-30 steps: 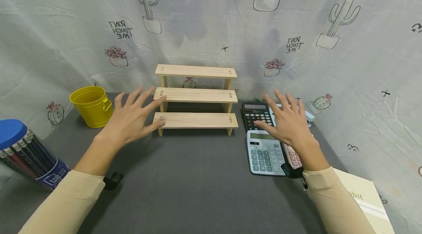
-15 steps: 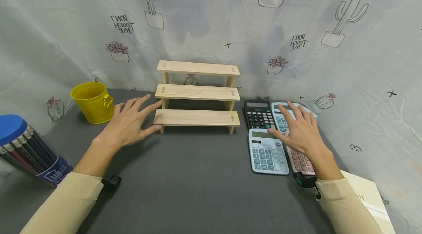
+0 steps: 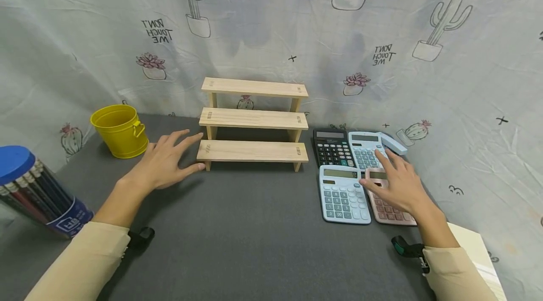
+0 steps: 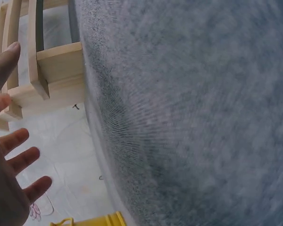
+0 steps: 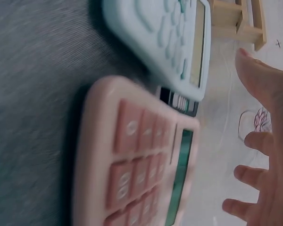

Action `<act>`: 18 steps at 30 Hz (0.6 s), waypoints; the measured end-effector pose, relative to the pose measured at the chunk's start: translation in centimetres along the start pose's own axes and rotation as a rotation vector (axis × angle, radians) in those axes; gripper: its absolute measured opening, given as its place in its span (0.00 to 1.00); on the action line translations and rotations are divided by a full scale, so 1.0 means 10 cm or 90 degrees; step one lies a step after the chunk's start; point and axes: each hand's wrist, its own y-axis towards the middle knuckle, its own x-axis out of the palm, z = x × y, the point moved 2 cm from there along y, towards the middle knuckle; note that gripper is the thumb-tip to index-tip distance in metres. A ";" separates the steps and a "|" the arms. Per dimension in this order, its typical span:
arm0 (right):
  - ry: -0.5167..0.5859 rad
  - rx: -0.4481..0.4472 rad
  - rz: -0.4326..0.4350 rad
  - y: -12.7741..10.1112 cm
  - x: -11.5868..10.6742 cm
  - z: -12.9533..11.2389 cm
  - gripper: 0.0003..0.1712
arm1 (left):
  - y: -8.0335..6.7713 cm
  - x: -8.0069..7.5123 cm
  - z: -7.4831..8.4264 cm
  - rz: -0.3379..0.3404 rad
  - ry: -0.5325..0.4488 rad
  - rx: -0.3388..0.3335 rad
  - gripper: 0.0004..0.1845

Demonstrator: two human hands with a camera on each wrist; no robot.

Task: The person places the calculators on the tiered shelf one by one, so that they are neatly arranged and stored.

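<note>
Head view: the left hand [image 3: 163,164] spreads open, empty, beside the wooden shelf [image 3: 253,122]; the right hand [image 3: 400,183] hovers open over the pink calculator [image 3: 388,204] on the counter [image 3: 254,235]; left wrist view: splayed fingers [image 4: 19,160] near the shelf; right wrist view: relaxed fingers [image 5: 254,141] above that calculator, holding nothing.

shelf [image 3: 253,151]: bare wood | table [image 3: 254,225]: matt felt | bucket [image 3: 120,130]: glossy metal

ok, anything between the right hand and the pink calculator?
Nothing visible. The right hand hovers open just above the pink calculator; the blue calculator lies beside it on the left, not in the path.
</note>
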 end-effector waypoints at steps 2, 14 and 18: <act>0.027 0.017 -0.023 -0.03 0.02 0.05 0.59 | 0.00 0.02 -0.02 -0.015 -0.018 -0.010 0.48; 0.094 0.045 -0.101 -0.21 0.14 0.27 0.67 | 0.01 0.12 -0.11 -0.097 -0.131 -0.055 0.51; 0.103 0.045 -0.112 -0.25 0.15 0.29 0.68 | 0.04 0.15 -0.13 -0.125 -0.185 -0.061 0.51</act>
